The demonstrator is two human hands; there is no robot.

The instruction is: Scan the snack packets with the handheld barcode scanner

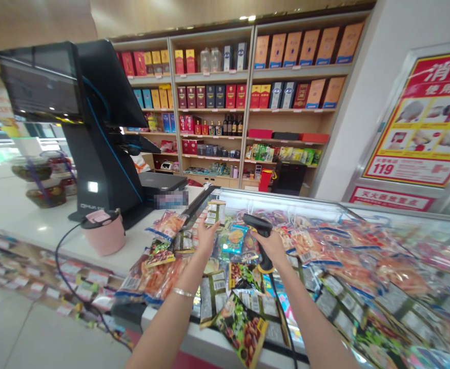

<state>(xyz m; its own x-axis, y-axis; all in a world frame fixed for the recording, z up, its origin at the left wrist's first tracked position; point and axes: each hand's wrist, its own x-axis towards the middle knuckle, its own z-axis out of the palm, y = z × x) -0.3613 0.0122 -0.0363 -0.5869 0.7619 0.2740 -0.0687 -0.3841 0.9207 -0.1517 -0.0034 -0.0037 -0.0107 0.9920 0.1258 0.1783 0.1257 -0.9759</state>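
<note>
My left hand [208, 234] grips a small snack packet [215, 212] with a barcode label facing up. My right hand [271, 247] is closed round the handle of a black barcode scanner [258, 223], its head tilted toward the left; a cable trails down from the handle. Between the two hands lies a blue snack bag [234, 239] on a heap of other packets. Nearer to me, green and brown snack bags [241, 328] overlap at the front edge. Left of my left hand, clear packs of reddish food [159, 277] are piled up.
A glass-edged display case [279, 197] full of packaged food spreads to the right. On the white counter [105, 266] at left stand a black checkout terminal [109, 133], a pink cup [105, 237] and stacked jars [46, 192]. Shelves of boxed goods [213, 97] line the back wall.
</note>
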